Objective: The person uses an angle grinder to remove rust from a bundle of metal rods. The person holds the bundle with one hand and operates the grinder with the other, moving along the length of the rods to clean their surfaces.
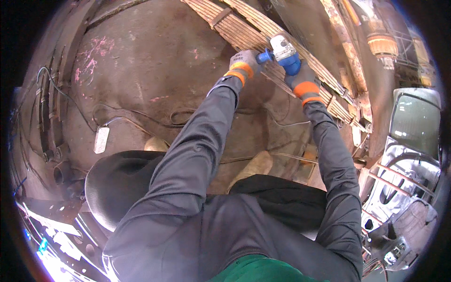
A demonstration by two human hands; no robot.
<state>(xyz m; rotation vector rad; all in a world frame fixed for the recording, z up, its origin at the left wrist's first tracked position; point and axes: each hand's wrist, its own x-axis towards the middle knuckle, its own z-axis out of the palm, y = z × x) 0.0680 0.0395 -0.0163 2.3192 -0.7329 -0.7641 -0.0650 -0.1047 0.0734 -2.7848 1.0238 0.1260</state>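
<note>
Both my hands, in grey gloves with orange cuffs, hold a blue angle grinder with a pale metal head [283,47]. My left hand [244,63] is wrapped round its blue side handle [265,56]. Round the blue body [291,64] closes my right hand [303,77], its fingers partly hidden. The grinder sits over a rusty stack of leaf springs [235,29] that runs slantwise from the top middle to the right. Whether its disc touches the metal cannot be seen.
Cables [141,115] loop over the stained brown floor [141,61] around a white power strip [101,139]. More dark leaf springs [44,113] stand at the left. A vehicle door [408,155] with glass lies at the right. A rusty beam [347,51] runs beyond the springs.
</note>
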